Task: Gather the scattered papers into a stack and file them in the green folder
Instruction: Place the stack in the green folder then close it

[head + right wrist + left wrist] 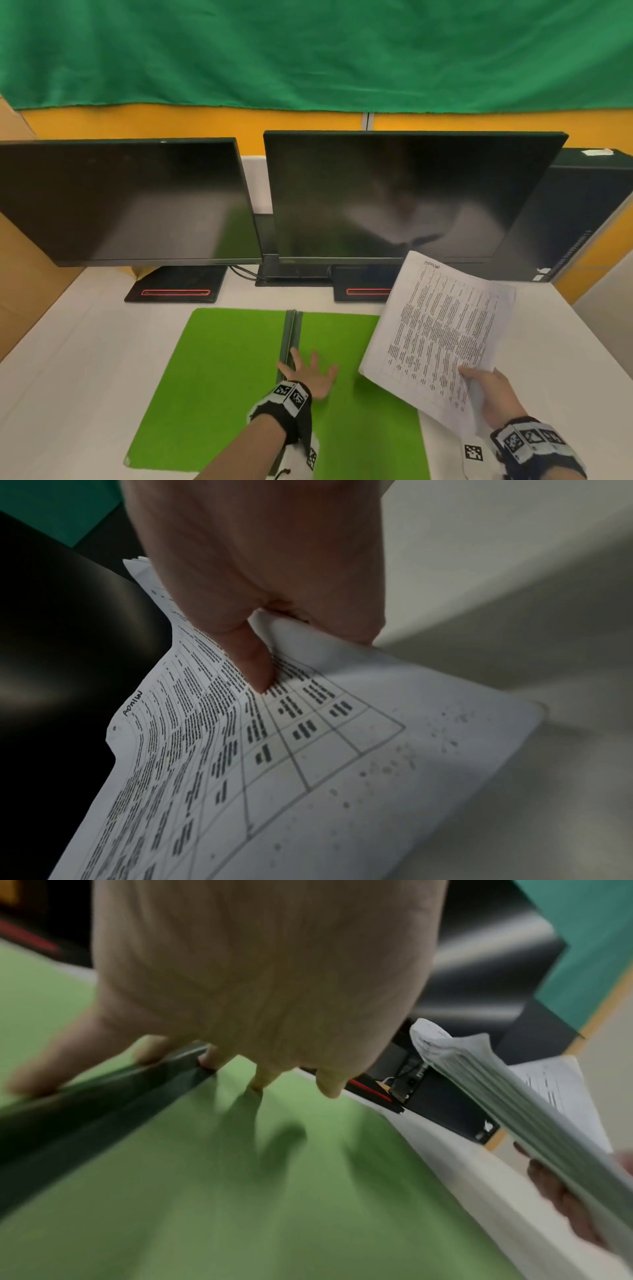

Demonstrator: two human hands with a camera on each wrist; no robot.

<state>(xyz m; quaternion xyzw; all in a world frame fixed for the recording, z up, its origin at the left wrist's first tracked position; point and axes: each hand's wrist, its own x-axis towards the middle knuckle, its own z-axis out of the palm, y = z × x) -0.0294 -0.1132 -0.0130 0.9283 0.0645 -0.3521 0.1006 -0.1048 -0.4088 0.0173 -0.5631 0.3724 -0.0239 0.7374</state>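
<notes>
The green folder [219, 387] lies open and flat on the white desk, its dark spine [291, 334] running down the middle. My left hand [310, 375] rests on the folder's right half beside the spine with fingers spread straight; in the left wrist view the fingertips [258, 1083] touch the green folder [240, 1191]. My right hand [488, 394] holds the stack of printed papers [442, 329] by its near edge, tilted above the folder's right edge. In the right wrist view my thumb [255, 666] presses on the top sheet of the stack [308, 791].
Two dark monitors [123, 202] [404, 195] stand across the back of the desk on black bases [176, 284]. A black computer case [579, 219] stands at the right. White desk surface [68, 377] lies left and right of the folder.
</notes>
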